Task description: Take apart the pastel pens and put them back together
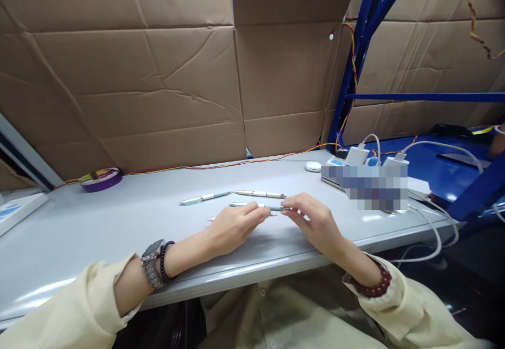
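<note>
Several slim pens lie on the grey table in the head view. A green and white pen [205, 198] is at the left, and a cream pen [260, 194] lies beside it, farthest back. Nearer to me is a blue-grey pen [240, 205], its right end between the closed fingertips of my right hand [311, 220]. My left hand [239, 225] is closed, fingers pressed together over the middle of the pens. Under it lies a pinkish pen [211, 218], mostly hidden, its tip showing to the right. What the left fingertips grip is hidden.
A purple tape roll [101, 179] sits at the back left, a white box [19, 212] at the left edge. At the right are a white earphone case [313, 166], chargers [357, 156], cables and a blurred patch. Cardboard [158, 75] and a blue frame [351, 75] stand behind.
</note>
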A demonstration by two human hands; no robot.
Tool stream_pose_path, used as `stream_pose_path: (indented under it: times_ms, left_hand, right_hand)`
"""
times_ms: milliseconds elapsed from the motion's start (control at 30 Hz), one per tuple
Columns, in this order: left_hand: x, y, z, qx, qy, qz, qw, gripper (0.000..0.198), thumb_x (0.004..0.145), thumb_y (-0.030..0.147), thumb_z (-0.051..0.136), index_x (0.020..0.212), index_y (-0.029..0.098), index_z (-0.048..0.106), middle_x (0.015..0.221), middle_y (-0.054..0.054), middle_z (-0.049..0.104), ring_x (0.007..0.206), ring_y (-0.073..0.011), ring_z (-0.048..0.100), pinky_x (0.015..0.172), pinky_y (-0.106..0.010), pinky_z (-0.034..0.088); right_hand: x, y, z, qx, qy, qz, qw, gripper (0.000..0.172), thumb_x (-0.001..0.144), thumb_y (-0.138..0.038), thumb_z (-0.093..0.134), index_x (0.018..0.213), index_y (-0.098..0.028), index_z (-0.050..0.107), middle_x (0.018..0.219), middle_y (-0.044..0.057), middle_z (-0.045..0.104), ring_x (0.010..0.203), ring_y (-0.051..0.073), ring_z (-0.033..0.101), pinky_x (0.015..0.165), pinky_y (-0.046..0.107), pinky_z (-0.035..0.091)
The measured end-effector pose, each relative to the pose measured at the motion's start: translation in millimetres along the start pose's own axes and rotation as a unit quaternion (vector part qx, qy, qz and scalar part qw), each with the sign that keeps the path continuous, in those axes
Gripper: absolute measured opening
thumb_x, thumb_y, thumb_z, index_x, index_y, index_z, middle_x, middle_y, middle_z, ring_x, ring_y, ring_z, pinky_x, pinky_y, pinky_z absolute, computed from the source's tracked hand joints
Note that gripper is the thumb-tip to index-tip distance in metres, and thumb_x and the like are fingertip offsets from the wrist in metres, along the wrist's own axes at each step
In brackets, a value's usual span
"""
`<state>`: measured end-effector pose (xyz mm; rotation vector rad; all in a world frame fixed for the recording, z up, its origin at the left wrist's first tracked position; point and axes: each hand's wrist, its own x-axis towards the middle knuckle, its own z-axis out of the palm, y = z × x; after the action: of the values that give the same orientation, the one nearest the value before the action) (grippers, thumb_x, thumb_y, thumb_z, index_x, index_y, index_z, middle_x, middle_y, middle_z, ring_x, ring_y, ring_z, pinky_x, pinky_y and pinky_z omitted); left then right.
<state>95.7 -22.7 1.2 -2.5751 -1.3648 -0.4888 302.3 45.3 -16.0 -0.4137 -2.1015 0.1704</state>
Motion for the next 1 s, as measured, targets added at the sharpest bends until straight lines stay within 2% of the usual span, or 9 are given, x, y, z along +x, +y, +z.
stream_pose_path:
  times_ms: [100, 233, 300, 400, 467, 533, 733, 833, 1000]
  left_hand:
    - [0, -3, -1.0, 0.021, 0.004, 0.004, 1.000, 0.034, 0.098, 0.026, 0.019, 0.105, 0.019, 0.051, 0.086, -0.004, 0.060, 0.062, -0.0128, 0.055, 0.051, -0.021, 0.037]
    - [1, -13, -4.8, 0.029, 0.014, -0.009, 0.999, 0.034, 0.098, 0.030, 0.021, 0.104, 0.019, 0.053, 0.084, -0.004, 0.061, 0.066, -0.0138, 0.057, 0.056, -0.021, 0.039]
    - [1, -22, -8.5, 0.027, 0.020, -0.043, 0.998, 0.034, 0.097, 0.032, 0.022, 0.105, 0.019, 0.052, 0.091, -0.005, 0.063, 0.073, -0.0155, 0.059, 0.060, -0.023, 0.041]
    - [0, -40, -16.2, 0.022, 0.023, -0.124, 0.992, 0.033, 0.097, 0.034, 0.023, 0.108, 0.019, 0.050, 0.096, -0.006, 0.064, 0.078, -0.0181, 0.060, 0.065, -0.025, 0.043]
    - [-2, -52, -22.1, 0.016, 0.017, -0.189, 0.982, 0.031, 0.096, 0.037, 0.024, 0.108, 0.019, 0.047, 0.091, -0.006, 0.065, 0.075, -0.0196, 0.060, 0.063, -0.027, 0.043]
    - [-7, -63, -27.3, 0.009, 0.012, -0.221, 0.975, 0.030, 0.095, 0.038, 0.025, 0.105, 0.020, 0.046, 0.085, -0.004, 0.064, 0.072, -0.0196, 0.059, 0.062, -0.027, 0.042]
    - [-21, -86, -32.4, -0.005, -0.030, -0.227, 0.973, 0.027, 0.093, 0.040, 0.030, 0.092, 0.021, 0.050, 0.082, -0.002, 0.063, 0.068, -0.0179, 0.057, 0.060, -0.025, 0.040]
    - [-23, -89, -30.7, -0.006, -0.054, -0.213, 0.976, 0.025, 0.091, 0.040, 0.035, 0.089, 0.022, 0.052, 0.087, -0.002, 0.063, 0.073, -0.0184, 0.056, 0.063, -0.025, 0.040]
    - [-23, -87, -28.3, 0.008, -0.083, -0.201, 0.976, 0.024, 0.089, 0.039, 0.038, 0.090, 0.022, 0.055, 0.082, -0.002, 0.063, 0.070, -0.0188, 0.055, 0.061, -0.025, 0.038]
  right_hand:
    - [0, 1, -2, -0.004, 0.025, 0.050, 0.998, 0.014, 0.090, -0.029, 0.047, 0.088, -0.020, 0.058, 0.076, 0.004, 0.062, 0.067, 0.016, 0.055, 0.060, 0.027, 0.043]
    - [1, 2, -6, -0.093, -0.013, 0.100, 0.991, 0.039, 0.093, -0.031, 0.038, 0.056, -0.020, 0.046, 0.051, -0.001, 0.043, 0.052, 0.013, 0.042, 0.051, 0.025, 0.031]
    - [2, 5, -9, -0.139, -0.021, 0.120, 0.983, 0.045, 0.092, -0.033, 0.036, 0.050, -0.020, 0.040, 0.047, -0.002, 0.036, 0.048, 0.013, 0.037, 0.049, 0.025, 0.026]
    - [3, 12, -15, -0.192, -0.050, 0.162, 0.967, 0.045, 0.092, -0.035, 0.037, 0.050, -0.019, 0.043, 0.048, -0.001, 0.042, 0.048, 0.012, 0.040, 0.049, 0.026, 0.024]
    - [3, 17, -18, -0.224, -0.086, 0.190, 0.952, 0.045, 0.092, -0.036, 0.036, 0.053, -0.019, 0.048, 0.050, 0.000, 0.050, 0.049, 0.013, 0.044, 0.049, 0.026, 0.023]
    - [3, 19, -19, -0.254, -0.128, 0.214, 0.935, 0.046, 0.093, -0.036, 0.034, 0.054, -0.019, 0.052, 0.054, 0.001, 0.057, 0.050, 0.014, 0.048, 0.048, 0.026, 0.022]
    - [1, 20, -15, -0.289, -0.200, 0.230, 0.907, 0.043, 0.089, -0.032, 0.039, 0.052, -0.019, 0.058, 0.056, 0.006, 0.064, 0.050, 0.017, 0.055, 0.046, 0.026, 0.020]
    - [0, 21, -13, -0.298, -0.224, 0.230, 0.899, 0.044, 0.088, -0.034, 0.040, 0.052, -0.019, 0.059, 0.056, 0.007, 0.064, 0.050, 0.018, 0.056, 0.045, 0.026, 0.019]
    - [1, 20, -14, -0.303, -0.240, 0.231, 0.893, 0.048, 0.089, -0.046, 0.038, 0.058, -0.020, 0.064, 0.059, 0.008, 0.066, 0.054, 0.019, 0.060, 0.044, 0.026, 0.022]
